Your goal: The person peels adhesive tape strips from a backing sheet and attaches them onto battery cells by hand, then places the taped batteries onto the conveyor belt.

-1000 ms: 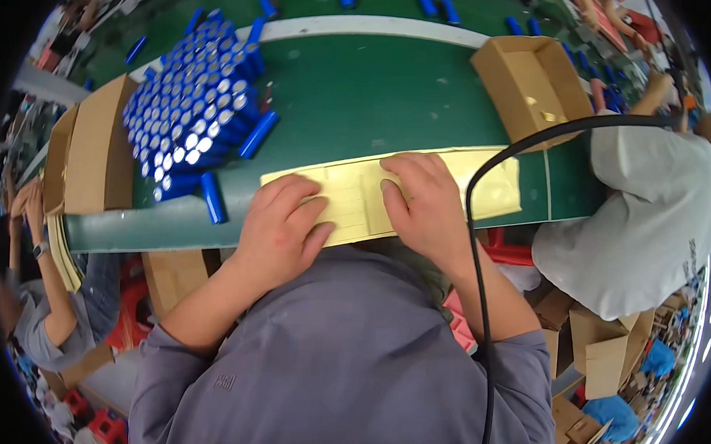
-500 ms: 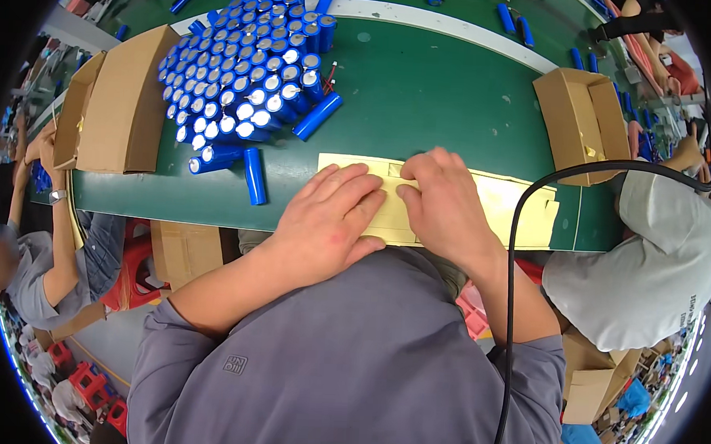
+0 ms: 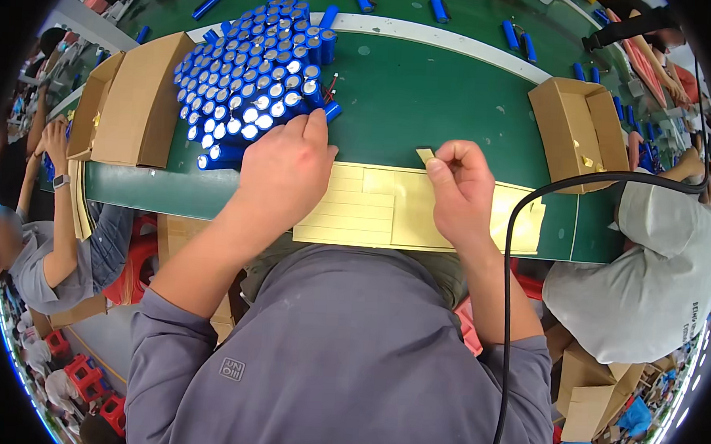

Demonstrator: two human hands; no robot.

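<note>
Yellow strip pinched at centre frame, above a yellow sheet on the green table.

One small strip is held between the thumb and fingers of the right hand, its free end tilted toward the upper left, just above the sheet's top edge. The sheet's long axis runs left to right along the table's near edge, and ruled strips show on its left half. The left hand lies with fingers together, tips touching one dense cluster of upright blue cells; too many to count. Two cardboard boxes flank the work: one at left, one open at right. Bare green table lies open between cluster and right box. A black cable curves down the right side.
</note>
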